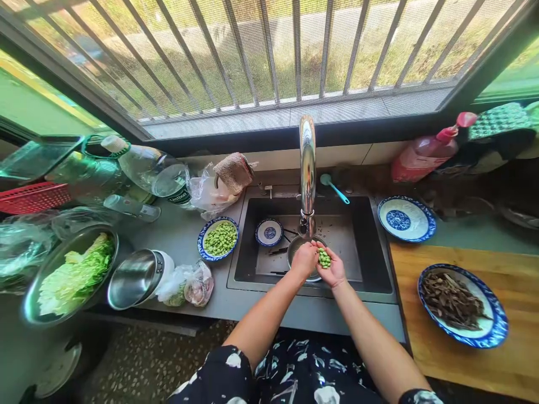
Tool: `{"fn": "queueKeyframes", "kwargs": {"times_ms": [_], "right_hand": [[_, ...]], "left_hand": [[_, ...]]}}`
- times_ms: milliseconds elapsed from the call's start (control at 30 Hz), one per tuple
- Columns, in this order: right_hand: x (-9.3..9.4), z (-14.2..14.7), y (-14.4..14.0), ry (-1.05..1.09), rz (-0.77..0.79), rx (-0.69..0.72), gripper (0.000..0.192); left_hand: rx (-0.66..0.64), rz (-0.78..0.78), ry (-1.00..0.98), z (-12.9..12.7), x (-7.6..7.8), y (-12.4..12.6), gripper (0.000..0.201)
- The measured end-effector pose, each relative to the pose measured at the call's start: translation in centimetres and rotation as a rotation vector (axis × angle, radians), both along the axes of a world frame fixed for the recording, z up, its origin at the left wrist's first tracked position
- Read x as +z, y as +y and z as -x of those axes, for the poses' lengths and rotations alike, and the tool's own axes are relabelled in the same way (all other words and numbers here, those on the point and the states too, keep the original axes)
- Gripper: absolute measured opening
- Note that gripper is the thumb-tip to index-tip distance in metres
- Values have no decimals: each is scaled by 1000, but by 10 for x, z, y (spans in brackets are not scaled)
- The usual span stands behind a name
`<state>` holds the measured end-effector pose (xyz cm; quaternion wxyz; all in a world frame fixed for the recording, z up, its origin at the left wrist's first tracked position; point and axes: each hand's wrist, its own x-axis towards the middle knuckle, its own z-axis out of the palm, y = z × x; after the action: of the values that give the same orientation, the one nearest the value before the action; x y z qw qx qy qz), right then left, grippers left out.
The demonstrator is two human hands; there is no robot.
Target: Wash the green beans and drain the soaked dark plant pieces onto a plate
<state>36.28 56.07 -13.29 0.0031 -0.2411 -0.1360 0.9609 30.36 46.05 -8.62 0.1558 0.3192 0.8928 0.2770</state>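
Note:
Over the sink (357, 241), my right hand (335, 272) is cupped palm up around a small heap of shelled green soybeans (324, 258). My left hand (304, 260) touches it at the fingertips, back upward and fingers curled; what they hold, if anything, is hidden. Beneath both hands, partly covered by them, a round metal bowl (292, 252) stands in the sink under the chrome faucet (307, 163). To the left of the sink, a blue-rimmed plate (202, 251) bears more green soybeans (220, 238).
A small blue-and-white dish (269, 232) lies in the sink. On the right are a patterned plate (406, 219) and a wooden board (514, 280) bearing a bowl (490, 334) of dark dried strips. Leafy cabbage (78, 275), a steel pot (132, 278) and plastic bags (199, 285) stand left.

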Motion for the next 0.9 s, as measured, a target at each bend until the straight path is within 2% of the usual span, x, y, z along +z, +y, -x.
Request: {"fn": "queueKeyframes", "kwargs": {"times_ms": [67,200,267,333,500,667,767,900], "right_hand": [[-1,0,1,-10,10,7,30],[-3,0,4,-58,27,45,28],[-3,-1,5,-71,33,87,27],[-4,-2,5,-90,25,122,25],[-10,-2,3,-150,4,129,21],[-13,-4,4,-155,1,197,23],[-10,-6,8,-157,-9,219,25],[-10,-9,16,-193,-42,184,24]], "left_hand": [[38,-34,-23,3,-1,-1,17],[237,-165,-186,14,-3,-6,15],[277,-182,-236,21,-4,-9,16],[241,-155,-232,26,-5,-11,16],[50,-41,-115,30,-5,-13,16],[-7,17,-95,33,-8,-17,19],[39,-38,-193,44,-16,-21,21],[57,-23,-360,48,-40,-23,27]]}}
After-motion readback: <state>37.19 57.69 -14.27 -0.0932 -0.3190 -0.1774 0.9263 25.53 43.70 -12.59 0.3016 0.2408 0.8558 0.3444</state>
